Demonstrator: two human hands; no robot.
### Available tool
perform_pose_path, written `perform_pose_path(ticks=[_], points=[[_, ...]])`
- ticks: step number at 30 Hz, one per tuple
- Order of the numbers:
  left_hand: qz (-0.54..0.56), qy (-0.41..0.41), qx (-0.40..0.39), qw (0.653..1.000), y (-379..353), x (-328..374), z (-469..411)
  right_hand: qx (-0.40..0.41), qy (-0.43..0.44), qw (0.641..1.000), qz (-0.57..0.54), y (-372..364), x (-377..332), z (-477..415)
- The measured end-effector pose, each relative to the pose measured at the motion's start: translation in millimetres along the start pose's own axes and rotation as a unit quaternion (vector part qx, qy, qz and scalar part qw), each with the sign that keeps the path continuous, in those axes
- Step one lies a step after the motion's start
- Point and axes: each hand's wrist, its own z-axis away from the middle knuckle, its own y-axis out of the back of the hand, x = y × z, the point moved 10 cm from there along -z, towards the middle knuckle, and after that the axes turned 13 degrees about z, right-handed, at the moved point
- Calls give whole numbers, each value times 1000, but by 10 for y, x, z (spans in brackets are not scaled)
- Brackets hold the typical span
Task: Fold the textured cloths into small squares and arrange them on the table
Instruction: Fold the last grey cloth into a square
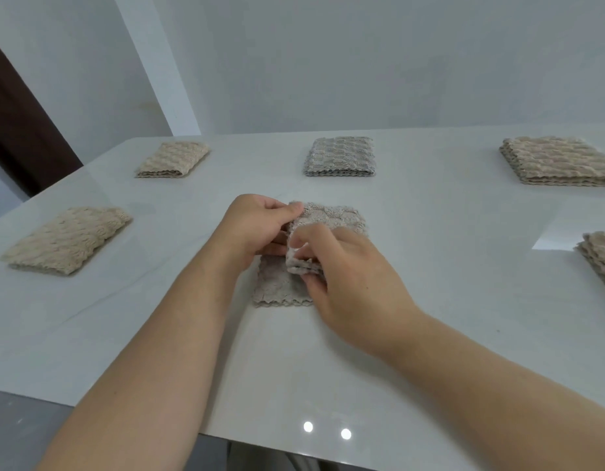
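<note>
White worktop (430, 266), with one grey cloth (331, 215) mid-fold at its centre.
Each grip is narrow and holds cloth: the left hand (250, 229) pinches the far corner, the right hand (348, 277) the doubled layers. The next move, I judge, is laying the flap square. Five folded cloths (70, 239) lie well apart, so nothing blocks.

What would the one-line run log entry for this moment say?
step: folding centre cloth | left hand: grips cloth edge | right hand: pinches folded layers | already laid out: five folded cloths
</note>
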Motion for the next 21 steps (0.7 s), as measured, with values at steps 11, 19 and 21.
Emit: perform_pose_path(ticks=[11,19,21], points=[[-71,42,33,996,179,-106,-102,-34,80,993,82,-172,-269,22],[-64,40,45,996,243,-126,-164,-26,106,991,83,-183,-351,50],[-80,39,55,994,269,-112,-162,-25,117,990,79,-187,-388,59]])
